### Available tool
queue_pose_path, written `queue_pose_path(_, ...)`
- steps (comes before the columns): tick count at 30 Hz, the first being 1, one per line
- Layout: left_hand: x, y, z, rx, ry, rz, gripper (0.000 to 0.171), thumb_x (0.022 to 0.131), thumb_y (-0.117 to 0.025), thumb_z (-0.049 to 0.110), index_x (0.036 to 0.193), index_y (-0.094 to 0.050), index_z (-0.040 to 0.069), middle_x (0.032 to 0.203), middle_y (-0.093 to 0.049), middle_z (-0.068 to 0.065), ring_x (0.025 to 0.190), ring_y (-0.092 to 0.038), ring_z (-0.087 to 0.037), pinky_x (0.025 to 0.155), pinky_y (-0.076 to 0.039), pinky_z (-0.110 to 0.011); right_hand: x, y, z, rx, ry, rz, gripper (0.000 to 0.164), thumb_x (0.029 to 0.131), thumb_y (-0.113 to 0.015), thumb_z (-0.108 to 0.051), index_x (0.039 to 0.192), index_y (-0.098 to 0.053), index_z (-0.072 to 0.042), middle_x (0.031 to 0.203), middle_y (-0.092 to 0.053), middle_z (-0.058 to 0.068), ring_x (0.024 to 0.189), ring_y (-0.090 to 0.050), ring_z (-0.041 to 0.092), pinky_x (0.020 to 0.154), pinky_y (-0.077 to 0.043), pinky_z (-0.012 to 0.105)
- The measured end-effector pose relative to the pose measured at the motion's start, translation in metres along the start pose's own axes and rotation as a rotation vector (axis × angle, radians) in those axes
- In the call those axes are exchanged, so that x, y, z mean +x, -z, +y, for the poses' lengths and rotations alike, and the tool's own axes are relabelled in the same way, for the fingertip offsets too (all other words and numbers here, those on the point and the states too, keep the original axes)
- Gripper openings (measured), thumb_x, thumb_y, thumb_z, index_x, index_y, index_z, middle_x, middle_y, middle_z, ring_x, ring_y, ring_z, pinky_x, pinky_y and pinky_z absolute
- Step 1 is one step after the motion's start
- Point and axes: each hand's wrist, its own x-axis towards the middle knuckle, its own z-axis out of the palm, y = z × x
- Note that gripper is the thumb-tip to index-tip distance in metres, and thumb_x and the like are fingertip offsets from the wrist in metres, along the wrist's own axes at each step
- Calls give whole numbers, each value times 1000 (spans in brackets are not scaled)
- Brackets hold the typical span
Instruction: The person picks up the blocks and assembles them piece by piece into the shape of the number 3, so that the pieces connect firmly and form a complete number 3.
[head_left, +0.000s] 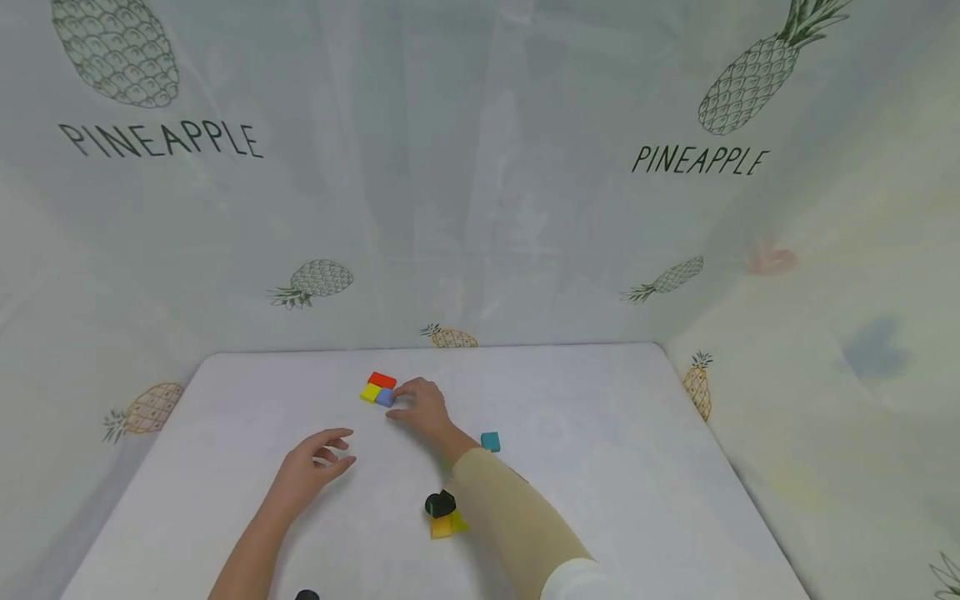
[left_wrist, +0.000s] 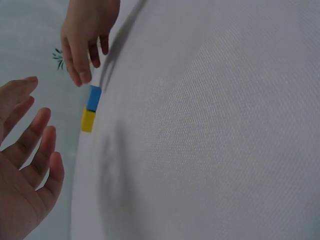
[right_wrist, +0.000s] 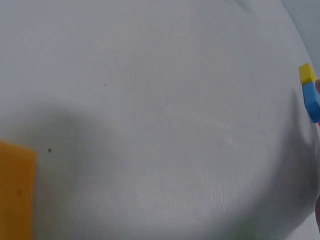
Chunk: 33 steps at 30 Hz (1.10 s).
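Toward the far side of the white table, a red block (head_left: pixel 382 380), a yellow block (head_left: pixel 371 392) and a blue block (head_left: pixel 386 397) lie against one another. My right hand (head_left: pixel 425 410) is beside them, with a fingertip at the blue block's right edge and the thumb apart, nearer to me. Whether that fingertip touches the block is hard to tell. Nothing is held in my left hand (head_left: pixel 306 468), which hovers over the table nearer to me, its fingers loosely bent and spread. In the left wrist view the blue block (left_wrist: pixel 94 98) and yellow block (left_wrist: pixel 88 120) stand end to end.
A teal block (head_left: pixel 491 442) lies beyond my right forearm. Black pieces (head_left: pixel 440 504), an orange block (head_left: pixel 442 527) and a yellow-green piece (head_left: pixel 459 522) cluster near the sleeve, which partly hides them. A black round thing (head_left: pixel 307 595) shows at the bottom edge. A pineapple-print curtain (head_left: pixel 450 208) stands behind the table.
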Motion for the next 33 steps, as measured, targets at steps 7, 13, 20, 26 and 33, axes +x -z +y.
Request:
queue_pose_path(7,1,-1,-7,-5,-9,10,43,85,-75,14,126,-62,9,107,-65,-6,91,-59,-18,80,-52,-31,8,-10,-1,-18,-32,7,24,82,-79,-29,105,-75,-22,109,-62,-10,108,-50,14,99,-37,34)
queue_pose_path(13,2,-2,-11,4,2,10,44,85,-75,14,127,-61,10,106,-65,-4,90,-59,-17,79,-51,-32,10,-12,-4,-4,-72,30,17,82,-79,-26,98,-75,-24,106,-63,-11,105,-49,13,97,-37,33)
queue_pose_path(20,5,-6,-13,-2,-19,21,45,86,-75,16,128,-61,9,105,-66,-6,89,-59,-17,77,-52,-28,12,-10,-4,7,-88,57,13,81,-81,-24,91,-74,-24,98,-63,-14,98,-49,12,93,-39,32)
queue_pose_path(26,5,-7,-8,-28,-15,20,45,86,-75,16,128,-61,9,105,-66,-4,90,-59,-17,77,-52,-28,11,-7,-2,31,-85,60,12,81,-81,-23,91,-74,-25,95,-63,-16,96,-49,11,90,-41,30)
queue_pose_path(33,9,-12,-1,-49,-22,-5,45,86,-75,15,129,-60,10,106,-66,-5,92,-59,-18,79,-51,-30,6,5,-1,74,-144,33,8,83,-79,-28,90,-73,-30,100,-59,-14,103,-49,13,95,-44,34)
